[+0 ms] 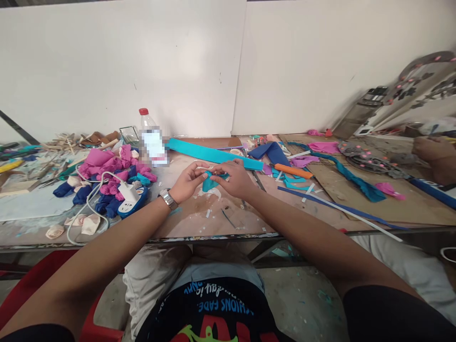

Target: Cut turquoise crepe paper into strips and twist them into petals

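My left hand (191, 182), with a metal watch (168, 199) on its wrist, pinches one side of a small teal piece of crepe paper (209, 183). On the other side my right hand (235, 177) grips the same piece between thumb and fingers. Both hands are close together just above the table, and part of the piece is hidden behind the fingers. Right behind them lies a long turquoise strip (213, 153), running from the bottle towards the right.
At left, pink and blue paper bundles (103, 166) surround a white charger (128, 193) on a power strip (132, 205). A red-capped bottle (143, 114) stands behind. To the right lie an orange cutter (292, 171), paper strips and cardboard (342, 209). Another person's hand (432, 154) is at far right.
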A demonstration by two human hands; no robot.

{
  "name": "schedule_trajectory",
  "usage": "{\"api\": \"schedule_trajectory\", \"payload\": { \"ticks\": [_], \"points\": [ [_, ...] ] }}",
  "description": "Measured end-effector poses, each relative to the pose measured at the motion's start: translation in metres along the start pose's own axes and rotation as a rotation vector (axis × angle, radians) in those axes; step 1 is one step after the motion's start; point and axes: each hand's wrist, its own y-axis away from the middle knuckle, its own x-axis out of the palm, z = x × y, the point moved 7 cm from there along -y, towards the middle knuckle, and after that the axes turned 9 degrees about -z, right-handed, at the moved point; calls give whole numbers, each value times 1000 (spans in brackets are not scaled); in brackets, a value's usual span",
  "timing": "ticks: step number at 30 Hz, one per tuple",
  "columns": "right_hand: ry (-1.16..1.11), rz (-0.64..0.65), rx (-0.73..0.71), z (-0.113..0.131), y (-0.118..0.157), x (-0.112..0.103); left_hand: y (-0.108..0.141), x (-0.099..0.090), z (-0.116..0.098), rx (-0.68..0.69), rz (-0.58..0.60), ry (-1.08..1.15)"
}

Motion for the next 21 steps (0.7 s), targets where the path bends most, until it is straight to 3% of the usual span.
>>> {"api": "schedule_trajectory", "payload": {
  "ticks": [21],
  "points": [
    [-16,12,12,-3,0,2,0,-2,3,-36,-2,0]
  ]
}}
